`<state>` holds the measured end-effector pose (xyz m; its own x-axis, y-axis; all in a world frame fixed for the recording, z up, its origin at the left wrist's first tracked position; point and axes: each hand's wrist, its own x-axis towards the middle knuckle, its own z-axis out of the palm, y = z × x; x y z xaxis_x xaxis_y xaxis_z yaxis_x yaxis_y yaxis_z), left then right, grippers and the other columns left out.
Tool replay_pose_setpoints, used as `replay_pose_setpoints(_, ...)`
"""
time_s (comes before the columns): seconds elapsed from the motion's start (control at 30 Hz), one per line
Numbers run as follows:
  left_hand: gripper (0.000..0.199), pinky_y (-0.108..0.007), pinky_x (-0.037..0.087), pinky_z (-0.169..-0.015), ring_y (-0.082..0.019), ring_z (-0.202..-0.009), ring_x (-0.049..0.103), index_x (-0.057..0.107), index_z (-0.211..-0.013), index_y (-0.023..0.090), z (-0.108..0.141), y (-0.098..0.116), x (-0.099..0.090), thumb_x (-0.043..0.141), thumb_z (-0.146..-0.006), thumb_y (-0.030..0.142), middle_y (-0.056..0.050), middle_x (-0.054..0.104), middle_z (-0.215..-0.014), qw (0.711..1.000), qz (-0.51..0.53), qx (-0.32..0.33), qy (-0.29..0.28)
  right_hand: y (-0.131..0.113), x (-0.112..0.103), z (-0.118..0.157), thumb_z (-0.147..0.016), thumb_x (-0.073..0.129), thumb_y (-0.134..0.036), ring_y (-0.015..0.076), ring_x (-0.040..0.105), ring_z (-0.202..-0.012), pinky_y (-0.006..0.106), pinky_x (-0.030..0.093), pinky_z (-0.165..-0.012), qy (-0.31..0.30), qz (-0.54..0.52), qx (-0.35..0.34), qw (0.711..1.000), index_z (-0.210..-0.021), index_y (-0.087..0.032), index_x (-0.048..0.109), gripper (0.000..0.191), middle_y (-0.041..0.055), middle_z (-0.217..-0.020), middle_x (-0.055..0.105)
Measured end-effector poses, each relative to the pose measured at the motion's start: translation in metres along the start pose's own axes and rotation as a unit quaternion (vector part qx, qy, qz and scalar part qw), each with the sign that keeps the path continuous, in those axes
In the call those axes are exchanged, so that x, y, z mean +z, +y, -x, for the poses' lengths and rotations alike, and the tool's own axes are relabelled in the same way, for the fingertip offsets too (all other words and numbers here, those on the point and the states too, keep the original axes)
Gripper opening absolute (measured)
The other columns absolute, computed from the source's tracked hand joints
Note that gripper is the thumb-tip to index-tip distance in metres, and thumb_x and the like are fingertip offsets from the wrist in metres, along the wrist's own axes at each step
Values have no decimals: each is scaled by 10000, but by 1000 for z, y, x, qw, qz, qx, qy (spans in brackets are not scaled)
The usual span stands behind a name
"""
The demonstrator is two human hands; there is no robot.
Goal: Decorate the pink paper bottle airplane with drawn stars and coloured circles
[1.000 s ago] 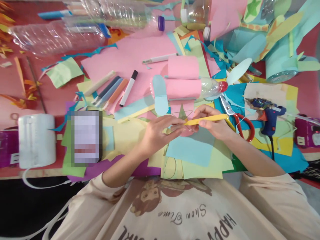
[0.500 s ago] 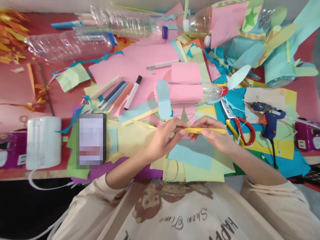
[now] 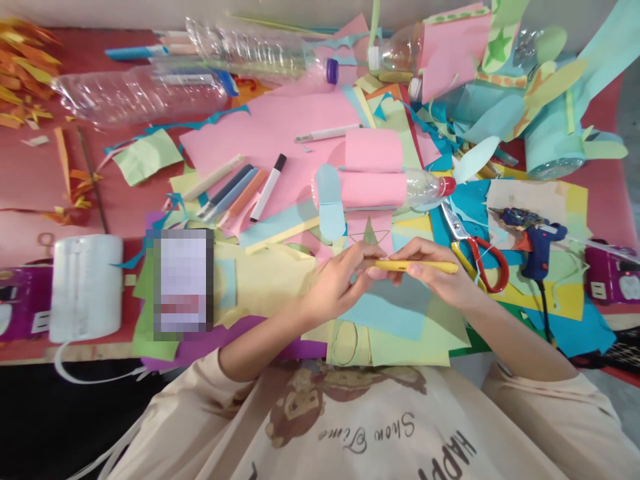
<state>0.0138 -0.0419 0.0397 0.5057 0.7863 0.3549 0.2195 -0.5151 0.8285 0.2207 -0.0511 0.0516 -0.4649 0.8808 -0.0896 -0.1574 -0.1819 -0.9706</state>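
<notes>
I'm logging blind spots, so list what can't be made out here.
All in the head view:
- Left end of the yellow tool: hidden by the fingers of the left hand.
- Dark marks on the tool's side: too small to read.
- Phone screen: blurred into blocks.
- Purple box at far left: cut off by the picture's left edge.
- Shirt lettering: its lower part runs off the bottom edge.

I see the wrapped bottle (image 3: pixel 370 189) lying behind the slim tool (image 3: pixel 437 267) between the person's left hand (image 3: pixel 336 283) and right hand (image 3: pixel 443 277). Markers (image 3: pixel 243 193) lie on paper (image 3: pixel 210 143) left of the bottle, scissors (image 3: pixel 469 237) right, the glue gun (image 3: pixel 541 257) farther right.
</notes>
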Motion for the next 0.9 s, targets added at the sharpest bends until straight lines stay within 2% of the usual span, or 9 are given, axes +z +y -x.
replay_pose_setpoints(0.07,282,-349,538,-852,-200,-1074,606,482,-1204,194,0,1,-7,392,-988,351,-111,625,-1137,999,-27,31,12,-11,-11,3,-875,629,-274,81,612,-561,213,512,-503,39,53,-48,997,-968,-232,656,106,-30,-730,660)
replay_pose_setpoints(0.13,320,-404,511,-937,-226,-1182,551,494,-1244,203,2,-1,-15,392,-984,359,-120,592,-1213,996,-41,47,69,-24,-26,8,-859,636,-293,76,522,-449,215,423,-398,138,136,-137,971,-914,-239,676,87,-47,-623,594)
replay_pose_setpoints(0.23,321,-391,540,-867,-219,-1129,576,514,-1250,238,7,-7,-28,420,-971,366,-93,601,-1193,989,-30,32,144,-42,-53,15,-781,701,-298,110,508,-446,274,395,-405,324,359,-222,847,-844,-277,708,67,-35,-628,608)
replay_pose_setpoints(0.33,276,-344,544,-797,-194,-1059,596,576,-1163,244,6,-13,-39,415,-974,365,-64,633,-1102,978,-75,35,190,-53,-79,13,-826,635,-365,213,646,-667,409,528,-586,393,540,-118,735,-932,-373,695,122,-13,-880,707)
replay_pose_setpoints(0.4,262,-322,533,-778,-174,-1025,600,608,-1100,254,2,-17,-45,400,-981,361,-44,642,-1044,970,-119,36,208,-55,-91,7,-810,644,-323,239,674,-725,470,569,-712,386,607,-22,694,-1093,-303,675,285,36,-992,708)
replay_pose_setpoints(0.53,237,-343,519,-794,-182,-1046,596,615,-1093,295,-8,-22,-52,416,-974,342,-30,645,-1053,966,-135,25,221,-45,-109,-10,-839,597,-217,302,627,-1122,536,517,-943,325,640,107,688,-1484,-229,314,705,137,-1299,609)
replay_pose_setpoints(0.67,217,-385,500,-904,-196,-1072,598,634,-1052,292,-13,-20,-58,435,-966,292,-37,654,-1062,969,-145,-12,198,-34,-109,-12,-782,618,-94,360,409,-1363,551,437,-1053,351,627,-14,695,-1431,-150,402,687,198,-1469,422)
replay_pose_setpoints(0.8,240,-386,494,-911,-191,-1039,616,617,-1039,257,-23,-29,-67,385,-983,288,-44,669,-1050,963,-185,-42,192,-35,-83,-1,-886,498,-125,320,463,-1305,524,498,-950,323,593,-123,728,-1379,-367,427,553,66,-1444,435)
replay_pose_setpoints(0.9,239,-443,461,-972,-223,-1118,584,574,-1119,227,-38,-56,-75,392,-971,275,-59,646,-1159,949,-242,-92,179,-34,-57,3,-914,479,-148,287,624,-1011,451,520,-745,329,563,-182,736,-1249,-360,541,401,87,-1209,582)
